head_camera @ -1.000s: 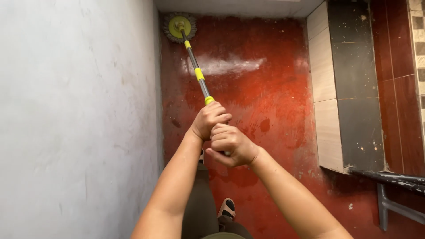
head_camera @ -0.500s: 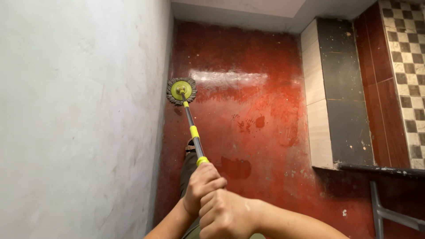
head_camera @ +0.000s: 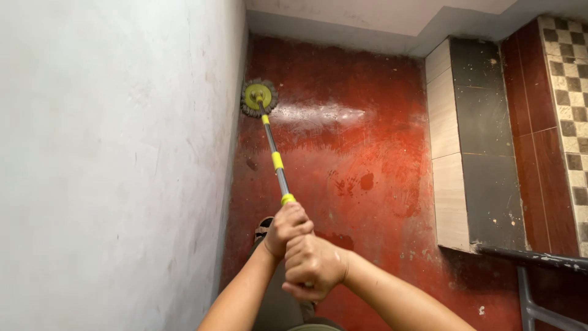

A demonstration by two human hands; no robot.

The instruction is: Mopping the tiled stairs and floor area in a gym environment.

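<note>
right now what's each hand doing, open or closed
Left hand: closed around the mop handle, the upper grip.
Right hand: closed around the handle's end, just below the left.

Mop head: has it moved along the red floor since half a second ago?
Yes. The mop head has slid back toward the far white wall, staying close beside the left wall, and now lies at the far end of the wet streak.
</note>
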